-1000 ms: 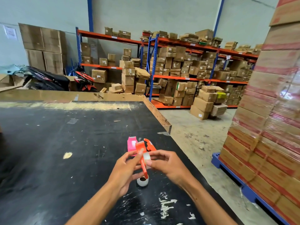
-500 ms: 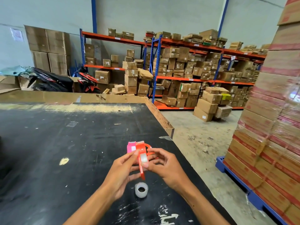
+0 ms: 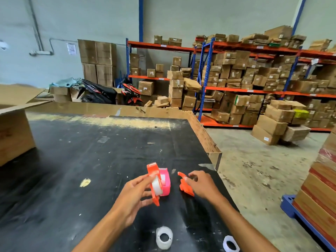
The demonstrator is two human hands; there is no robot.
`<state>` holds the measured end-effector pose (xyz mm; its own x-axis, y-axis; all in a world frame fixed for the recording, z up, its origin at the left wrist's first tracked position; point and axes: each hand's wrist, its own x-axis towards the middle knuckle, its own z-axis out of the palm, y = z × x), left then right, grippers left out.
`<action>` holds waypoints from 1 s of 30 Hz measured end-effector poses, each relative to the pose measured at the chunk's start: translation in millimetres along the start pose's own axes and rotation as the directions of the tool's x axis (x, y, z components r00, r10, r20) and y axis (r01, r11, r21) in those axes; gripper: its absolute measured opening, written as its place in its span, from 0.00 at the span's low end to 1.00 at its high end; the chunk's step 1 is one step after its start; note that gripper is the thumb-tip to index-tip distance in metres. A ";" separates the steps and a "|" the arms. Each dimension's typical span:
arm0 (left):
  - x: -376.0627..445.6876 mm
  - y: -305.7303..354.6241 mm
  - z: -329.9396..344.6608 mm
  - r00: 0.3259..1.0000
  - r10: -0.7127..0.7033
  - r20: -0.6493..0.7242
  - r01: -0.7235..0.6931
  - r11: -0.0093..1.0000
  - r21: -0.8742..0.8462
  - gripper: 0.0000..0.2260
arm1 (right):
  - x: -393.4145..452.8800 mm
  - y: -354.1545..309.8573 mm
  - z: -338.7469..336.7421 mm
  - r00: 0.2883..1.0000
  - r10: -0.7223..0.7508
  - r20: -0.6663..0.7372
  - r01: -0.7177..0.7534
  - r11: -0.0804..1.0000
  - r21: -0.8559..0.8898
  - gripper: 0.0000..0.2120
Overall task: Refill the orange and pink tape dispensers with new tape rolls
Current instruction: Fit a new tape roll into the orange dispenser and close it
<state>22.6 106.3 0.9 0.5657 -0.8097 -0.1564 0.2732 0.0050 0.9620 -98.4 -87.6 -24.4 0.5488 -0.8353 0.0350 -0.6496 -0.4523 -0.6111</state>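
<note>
My left hand (image 3: 133,198) holds one orange dispenser half (image 3: 153,176) upright above the black table (image 3: 72,160), with a clear tape roll (image 3: 156,186) seated in it. Right behind it the pink dispenser (image 3: 165,183) stands on the table. My right hand (image 3: 201,184) pinches the other orange dispenser half (image 3: 185,185), which rests on the table to the right. Two more clear tape rolls lie near me: one (image 3: 164,237) between my forearms, another (image 3: 231,244) by my right forearm.
A cardboard box (image 3: 12,135) sits on the table's left side. Cardboard lines the table's far and right edges (image 3: 205,135). Beyond are shelving racks full of boxes (image 3: 254,79), and a wrapped pallet stack (image 3: 321,193) stands on the floor at right.
The two orange halves have come apart: my left hand keeps the half with the roll, my right hand moved right and down to the other half on the table. The camera tilted down, showing a second loose roll.
</note>
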 end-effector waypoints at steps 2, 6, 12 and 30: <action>7.3 -0.9 1.1 0.998 0.002 -0.059 -0.002 1.000 0.003 0.13 | 17.0 5.3 11.4 0.994 0.046 0.094 -0.036 0.994 -0.106 0.20; 10.8 -4.7 1.8 0.992 -0.009 -0.123 0.011 1.000 0.019 0.13 | 24.1 3.3 23.8 0.995 0.015 0.096 0.002 0.986 -0.168 0.18; 10.5 -13.1 15.2 0.986 -0.020 -0.164 0.021 1.000 0.007 0.13 | 18.8 5.4 6.2 0.957 0.076 0.280 -0.210 0.848 0.487 0.24; 11.3 -20.6 80.8 0.995 0.063 0.075 -0.072 0.990 0.123 0.16 | -62.8 5.5 -35.6 0.964 -0.225 0.139 0.031 0.616 0.787 0.15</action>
<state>-39.5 49.7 -2.5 0.5221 -0.8493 -0.0783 0.1337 -0.0091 0.9910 -155.2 -48.7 -1.8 0.7483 -0.6605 0.0617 0.0305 -0.0586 -0.9978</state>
